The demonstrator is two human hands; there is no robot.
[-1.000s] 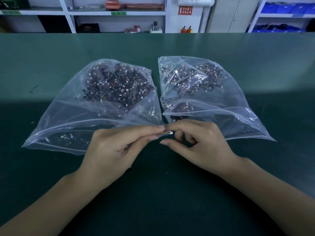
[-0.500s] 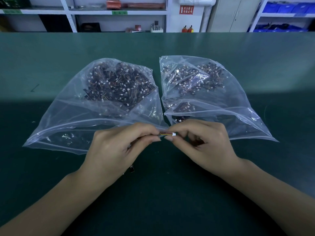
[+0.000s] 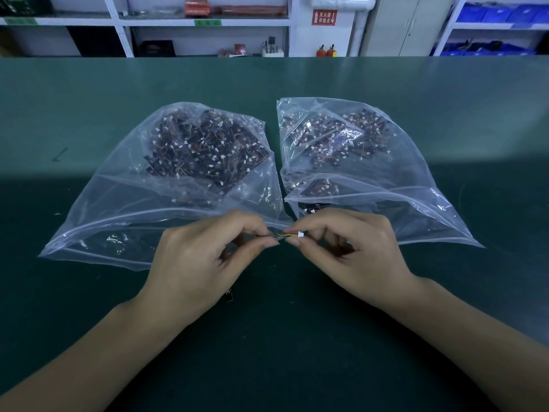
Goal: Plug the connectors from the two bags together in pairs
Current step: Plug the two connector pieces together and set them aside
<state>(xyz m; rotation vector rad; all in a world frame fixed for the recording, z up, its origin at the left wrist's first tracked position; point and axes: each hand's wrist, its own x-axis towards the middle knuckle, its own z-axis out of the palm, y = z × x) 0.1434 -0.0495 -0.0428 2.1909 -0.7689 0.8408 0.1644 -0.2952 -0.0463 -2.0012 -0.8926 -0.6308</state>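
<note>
Head view: two hands meet over a small wired connector at the mouths of two bags

Head camera looks down on a broad green counter (image 3: 89,99) that fills most of the scene, its near half in shadow. Behind it stand white shelves (image 3: 205,22) holding boxes and odd tools, and a red sign (image 3: 324,17) hangs on the wall.

Two clear plastic bags lie side by side on the counter, their open mouths facing the person. The left bag (image 3: 118,209) holds a dense dark heap of wired parts with tiny white plugs; the right bag (image 3: 416,185) holds a similar heap, spread a little thinner. Their inner edges almost touch.

Both forearms come in from the bottom corners. The left hand (image 3: 202,263) and the right hand (image 3: 353,251) meet just in front of the bag mouths, between the two bags. The left fingers (image 3: 267,243) are curled and pinch one end of a short wire lead (image 3: 282,235), yellow and orange. The right fingers (image 3: 294,241) pinch narrowly on the white connector (image 3: 301,234) at the lead's other end. Whether a second connector sits hidden in either hand I cannot tell.

A small dark part (image 3: 229,296) lies on the counter, just beside the left wrist.
</note>
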